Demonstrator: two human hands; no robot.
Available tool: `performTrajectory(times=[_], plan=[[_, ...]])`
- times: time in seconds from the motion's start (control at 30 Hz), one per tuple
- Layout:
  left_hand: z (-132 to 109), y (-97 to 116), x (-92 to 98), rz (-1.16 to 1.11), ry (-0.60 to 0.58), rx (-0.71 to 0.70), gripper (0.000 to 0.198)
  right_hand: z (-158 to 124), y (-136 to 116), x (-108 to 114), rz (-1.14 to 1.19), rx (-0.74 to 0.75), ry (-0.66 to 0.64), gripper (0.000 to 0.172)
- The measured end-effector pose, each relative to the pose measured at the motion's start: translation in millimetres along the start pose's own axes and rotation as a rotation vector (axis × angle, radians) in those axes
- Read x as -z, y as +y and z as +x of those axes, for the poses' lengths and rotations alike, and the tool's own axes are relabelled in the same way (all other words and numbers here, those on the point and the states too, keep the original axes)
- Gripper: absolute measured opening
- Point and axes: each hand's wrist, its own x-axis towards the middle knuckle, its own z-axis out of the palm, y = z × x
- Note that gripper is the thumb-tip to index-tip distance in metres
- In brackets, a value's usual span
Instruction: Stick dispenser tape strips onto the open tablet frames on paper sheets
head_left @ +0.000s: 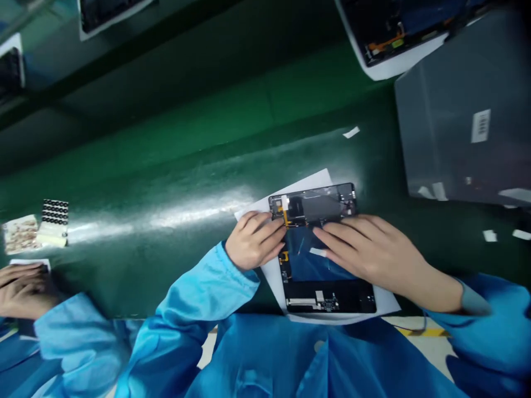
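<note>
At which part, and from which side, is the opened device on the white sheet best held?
Probably hold the device by its left and right edges, left hand from the left, right hand from the right: it lies flat, with orange strips and a circuit board exposed inside.

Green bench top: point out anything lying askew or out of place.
Loose white scraps, one beyond the opened tablet and others to its right, look like stray litter. The white sheet under the tablet sits askew, its corners jutting past the tablet's edges.
</note>
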Motion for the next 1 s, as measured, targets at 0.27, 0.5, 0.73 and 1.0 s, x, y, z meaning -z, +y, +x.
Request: performTrajectory(times=[0.27,0.5,0.73,1.0], plan=[[-10,2,-7.2,0.038,-0.078,-0.017,0.028,55,1,-11,-0.114,0.057,-0.075,0.045],[-2,3,-1.7,0.117,-0.199,-0.048,0.032,73,3,-12,-0.147,0.04,-0.086,0.05],[-3,4,-5.1,0.097,-0.199,0.012,0.037,59,-2,-11,-0.131,0.075,-0.01,0.045],[6,-2,4.9,0.051,-0.292,0.015,0.035,73,1,-11,-0.072,0.083,-0.081,0.044]])
